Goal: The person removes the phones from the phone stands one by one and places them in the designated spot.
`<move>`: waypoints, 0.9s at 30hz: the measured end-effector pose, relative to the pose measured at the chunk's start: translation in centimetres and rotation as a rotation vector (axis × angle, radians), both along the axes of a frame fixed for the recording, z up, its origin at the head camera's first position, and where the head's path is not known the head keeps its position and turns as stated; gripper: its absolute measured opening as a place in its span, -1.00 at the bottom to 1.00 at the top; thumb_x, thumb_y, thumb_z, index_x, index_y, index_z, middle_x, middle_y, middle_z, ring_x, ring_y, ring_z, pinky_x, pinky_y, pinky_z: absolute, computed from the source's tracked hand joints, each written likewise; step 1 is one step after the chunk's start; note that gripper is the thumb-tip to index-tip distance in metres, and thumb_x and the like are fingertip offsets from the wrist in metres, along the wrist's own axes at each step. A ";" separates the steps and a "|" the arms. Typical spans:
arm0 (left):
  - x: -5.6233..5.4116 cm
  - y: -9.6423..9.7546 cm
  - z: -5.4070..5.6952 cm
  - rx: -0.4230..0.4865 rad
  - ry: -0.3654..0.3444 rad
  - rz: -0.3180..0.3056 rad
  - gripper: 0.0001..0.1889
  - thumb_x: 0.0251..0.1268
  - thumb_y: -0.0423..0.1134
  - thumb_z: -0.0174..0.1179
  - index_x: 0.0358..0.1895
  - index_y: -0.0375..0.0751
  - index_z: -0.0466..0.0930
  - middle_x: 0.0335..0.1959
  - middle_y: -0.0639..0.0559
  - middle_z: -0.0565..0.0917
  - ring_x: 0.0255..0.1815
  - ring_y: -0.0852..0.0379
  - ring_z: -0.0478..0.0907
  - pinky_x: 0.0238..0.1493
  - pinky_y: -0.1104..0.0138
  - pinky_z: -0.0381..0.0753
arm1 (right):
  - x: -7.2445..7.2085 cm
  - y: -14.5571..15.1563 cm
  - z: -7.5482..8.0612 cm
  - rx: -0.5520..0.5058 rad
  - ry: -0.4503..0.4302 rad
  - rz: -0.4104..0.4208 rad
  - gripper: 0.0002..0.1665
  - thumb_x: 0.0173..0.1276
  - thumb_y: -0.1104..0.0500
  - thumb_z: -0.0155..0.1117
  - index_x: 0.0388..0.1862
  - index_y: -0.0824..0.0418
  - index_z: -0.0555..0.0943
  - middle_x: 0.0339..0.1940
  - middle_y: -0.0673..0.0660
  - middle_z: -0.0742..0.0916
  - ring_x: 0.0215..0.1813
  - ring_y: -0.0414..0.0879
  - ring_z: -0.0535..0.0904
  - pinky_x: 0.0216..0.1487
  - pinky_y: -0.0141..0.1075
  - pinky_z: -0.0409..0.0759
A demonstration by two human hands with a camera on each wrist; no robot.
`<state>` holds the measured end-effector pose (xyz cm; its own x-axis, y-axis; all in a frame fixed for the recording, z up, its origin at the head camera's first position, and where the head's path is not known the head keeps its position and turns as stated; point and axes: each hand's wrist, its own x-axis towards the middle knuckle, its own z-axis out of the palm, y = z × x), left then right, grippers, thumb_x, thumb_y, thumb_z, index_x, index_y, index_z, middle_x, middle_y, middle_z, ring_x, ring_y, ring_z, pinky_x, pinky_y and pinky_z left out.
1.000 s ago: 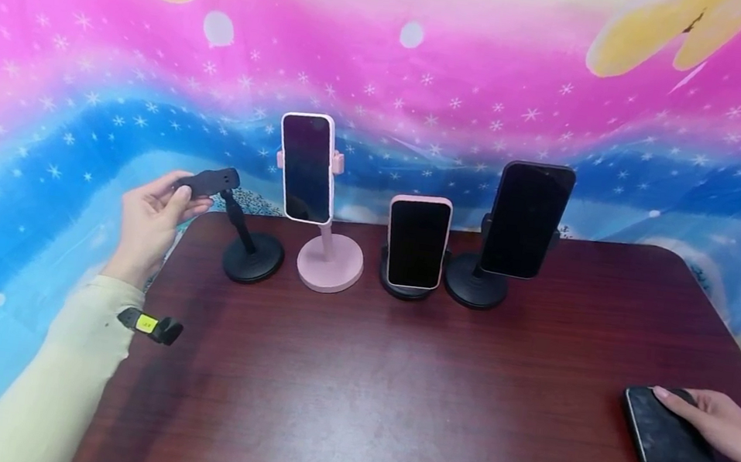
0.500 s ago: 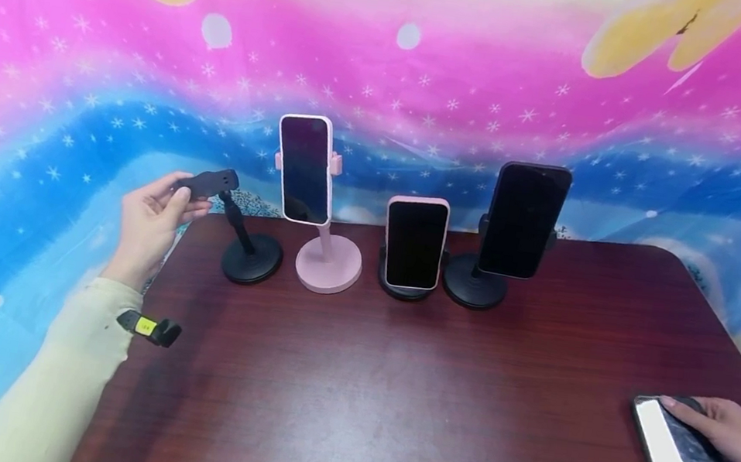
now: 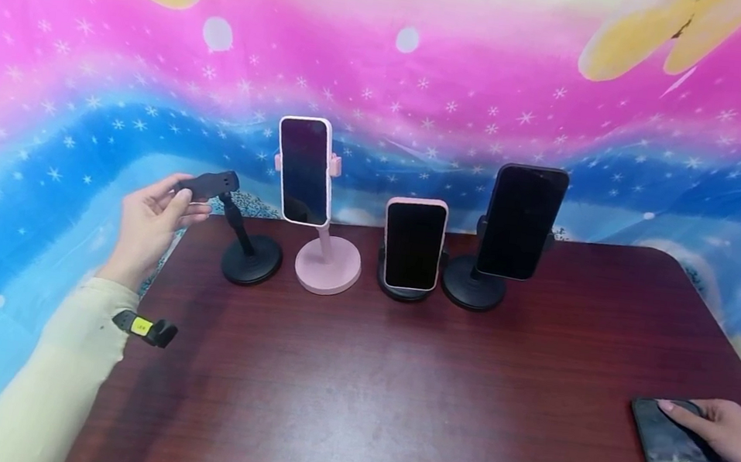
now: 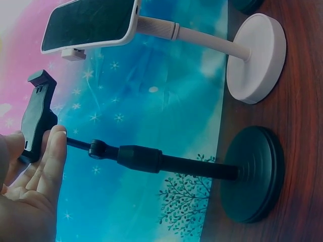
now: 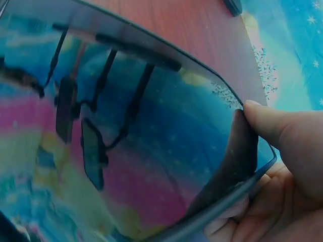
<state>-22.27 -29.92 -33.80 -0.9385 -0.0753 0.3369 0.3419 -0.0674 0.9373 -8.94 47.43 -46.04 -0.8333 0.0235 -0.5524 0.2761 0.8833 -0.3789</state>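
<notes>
At the table's far left, my left hand [image 3: 149, 225] pinches the clamp [image 3: 209, 183] of a black phone stand between thumb and fingers. The stand's round base [image 3: 252, 259] rests on the table, and in the left wrist view its clamp [image 4: 39, 118] holds no phone. My right hand [image 3: 740, 440] grips a black phone [image 3: 671, 458] by its edge near the table's right side. In the right wrist view the thumb lies at the border of the phone [image 5: 136, 126], whose glossy screen mirrors the stands and the cloth.
Beside the black stand, a pink stand [image 3: 328, 264] carries a white-framed phone [image 3: 305, 169]. Further right, a pink-framed phone [image 3: 413, 244] sits on a low black stand, and a large black phone [image 3: 523, 221] on a taller one. A patterned cloth [image 3: 395, 94] hangs behind the table [image 3: 350, 384].
The phone in my right hand has shifted slightly right and down and tilted, so a bright reflection now shows on its lower screen. My left hand stays on the clamp.
</notes>
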 end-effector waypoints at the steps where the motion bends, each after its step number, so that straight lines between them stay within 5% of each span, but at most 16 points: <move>1: 0.0 0.0 0.0 -0.004 -0.001 -0.001 -0.68 0.49 -0.39 0.12 0.21 -0.43 0.55 -0.12 0.07 0.81 -0.27 0.17 0.81 -0.14 0.38 0.77 | 0.0 0.0 0.0 0.015 0.021 0.010 -0.33 0.62 -0.32 -0.18 -0.63 0.03 0.31 -0.73 -0.11 0.14 -0.67 -0.27 0.09 -0.50 -0.36 0.24; 5: 0.1 -0.1 0.1 -0.026 -0.008 0.006 -0.66 0.49 -0.36 0.13 0.24 -0.41 0.55 -0.12 0.10 0.81 -0.27 0.20 0.80 -0.14 0.40 0.77 | 0.0 -0.2 0.1 0.056 0.092 0.026 -0.37 0.62 -0.28 -0.11 -0.45 0.13 0.56 -0.74 -0.11 0.19 -0.68 -0.26 0.16 -0.51 -0.36 0.24; 13: 0.3 -0.3 0.2 -0.072 -0.021 0.018 -0.62 0.49 -0.31 0.15 0.27 -0.38 0.53 -0.18 0.12 0.82 -0.28 0.19 0.80 -0.16 0.42 0.77 | 0.6 -0.2 -0.3 0.134 0.234 0.017 -0.35 0.59 -0.27 -0.03 -0.67 0.03 0.22 -0.67 -0.08 0.18 -0.62 -0.22 0.17 -0.49 -0.33 0.13; 27: 0.4 -0.3 0.2 -0.066 -0.039 0.012 -0.62 0.52 -0.31 0.11 0.31 -0.36 0.51 -0.23 0.12 0.82 -0.31 0.22 0.80 -0.18 0.43 0.77 | 1.4 -0.2 -1.3 0.259 0.462 -0.039 -0.29 0.47 -0.32 0.15 -0.71 -0.01 0.12 -0.63 -0.09 0.09 -0.60 -0.18 0.07 -0.47 -0.29 0.05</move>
